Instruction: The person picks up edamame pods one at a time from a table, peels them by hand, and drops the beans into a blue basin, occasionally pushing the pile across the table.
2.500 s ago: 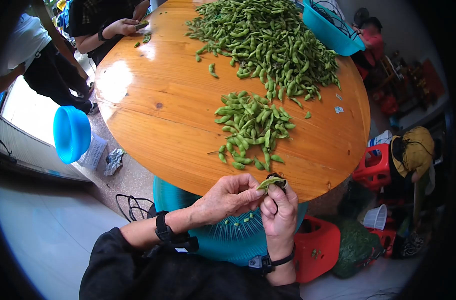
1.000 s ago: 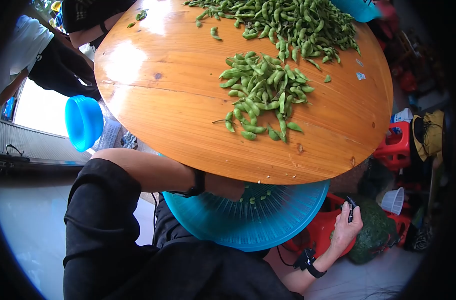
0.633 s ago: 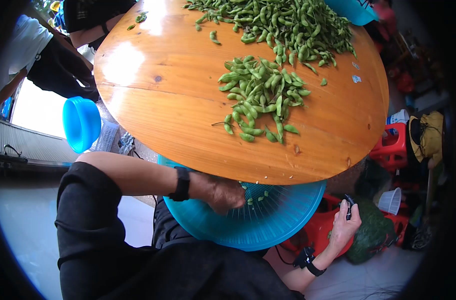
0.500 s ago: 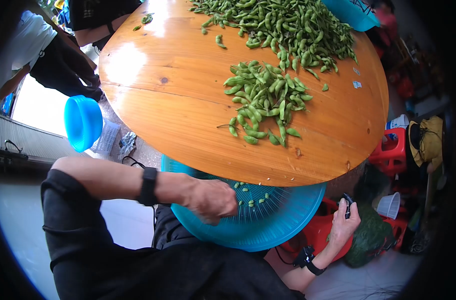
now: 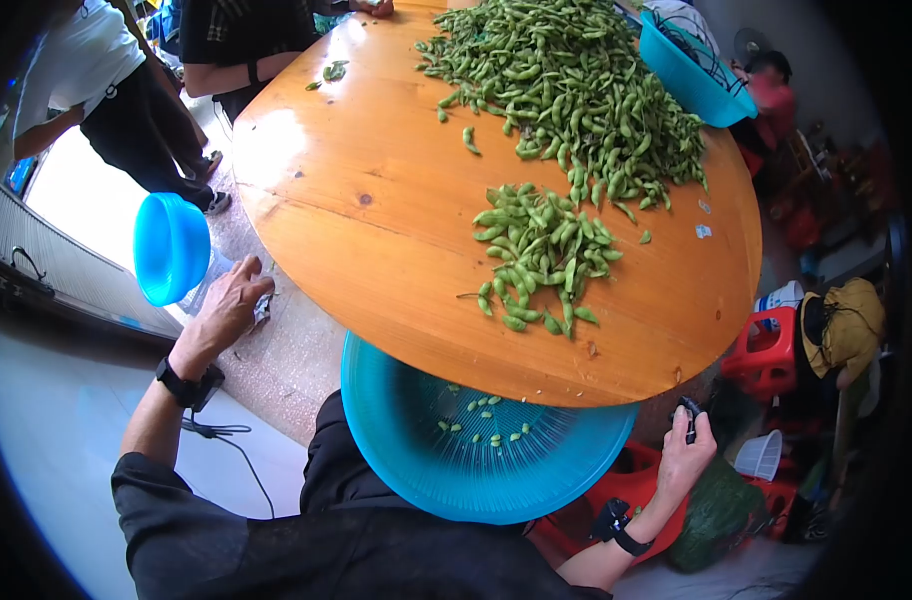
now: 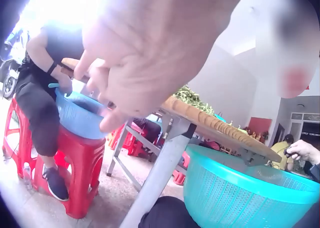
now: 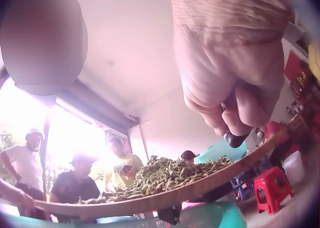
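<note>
My left hand (image 5: 224,308) is out past the left side of the table, in front of the stacked blue basins (image 5: 170,250). Its fingers are loosely spread and hold nothing, as the left wrist view also shows. On the other side, my right hand (image 5: 686,462) grips a small black object (image 7: 237,139) with a rounded end, mostly hidden by the curled fingers. A large teal basket (image 5: 476,480) sits at my lap under the table edge, with several shelled green beans (image 5: 496,440) scattered in it. A small heap of edamame pods (image 5: 546,250) lies on the wooden table (image 5: 396,270).
A much larger pile of pods (image 5: 576,90) covers the table's far side, beside a teal basin (image 5: 691,75) with black cords. People stand or sit around the table. Red stools (image 5: 761,350) and a white plastic cup (image 5: 759,455) are at the right.
Both hands were together at a pod; then they parted. The left reached into the basket, then swung out left past the table. The right moved right, keeping the black object.
</note>
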The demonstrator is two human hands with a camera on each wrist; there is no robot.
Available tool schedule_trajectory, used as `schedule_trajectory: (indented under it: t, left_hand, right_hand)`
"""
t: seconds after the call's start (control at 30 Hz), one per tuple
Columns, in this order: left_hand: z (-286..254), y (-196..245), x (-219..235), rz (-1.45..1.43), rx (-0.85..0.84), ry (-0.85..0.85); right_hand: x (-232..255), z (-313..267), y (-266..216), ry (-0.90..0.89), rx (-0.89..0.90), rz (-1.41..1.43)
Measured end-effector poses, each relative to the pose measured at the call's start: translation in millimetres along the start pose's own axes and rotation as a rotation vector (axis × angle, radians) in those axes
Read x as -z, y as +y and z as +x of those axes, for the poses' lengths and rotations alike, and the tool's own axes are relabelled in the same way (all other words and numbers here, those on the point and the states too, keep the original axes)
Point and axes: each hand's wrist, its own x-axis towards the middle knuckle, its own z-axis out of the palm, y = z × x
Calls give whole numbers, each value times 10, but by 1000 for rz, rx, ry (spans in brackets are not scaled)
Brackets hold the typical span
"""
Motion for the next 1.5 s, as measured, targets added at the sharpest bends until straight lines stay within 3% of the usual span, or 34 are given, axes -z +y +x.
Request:
schedule_trajectory:
  t: [0.07,0.2,0.27,0.37,0.43,0.53,0.63,0.77,0.87,1.0,1.07,1.13,1.2,1.27,1.37,1.5]
  left_hand:
    - [-2,-21,8,29,-230,399]
    - [110,339,481,-191,-85,516]
    - [176,678,809,-487,-117,425]
    - [428,1069,920,-679,-524,280]
    - [593,1387,901,-695,-676,210]
    - [789,1746,772,-624,-654,94]
    - [912,1910,641,-525,-659,189]
    - [972,1873,623,-613,-695,128]
    - [962,1782,657,-613,-614,164]
    - [922,1523,724,-505,-430,272]
    - [962,1384,693,-78,-336,505]
    - [936,1430,764,-84,-334,476]
    - [897,1622,826,-531,-583,365]
    - [919,1800,786,-606,-834,327]
    - [940,1923,698,-555,-912,195]
    - [961,1991,640,-511,-827,118]
  right_hand:
    - [-3,11,-69,11,31,-16]
    - [-41,38,-85,-41,59,-27]
    - [-139,6,-216,-100,-13,75]
    - [-327,-34,-440,-185,9,165]
    - [-383,-46,-566,-260,40,160]
    - [-426,-90,-773,-307,73,129]
    - [-463,-127,-807,-331,128,100]
    - [-511,-152,-837,-371,128,100]
    - [-578,-131,-781,-384,131,77]
    - [-608,-124,-784,-378,176,69]
    - [-595,-126,-831,-394,122,82]
    - [-636,-126,-827,-410,142,71]
    - [-675,-141,-860,-427,161,56]
    - [-725,-175,-966,-449,219,67]
    - [-758,-223,-1040,-470,239,76]
    - [-784,-284,-1118,-532,242,110]
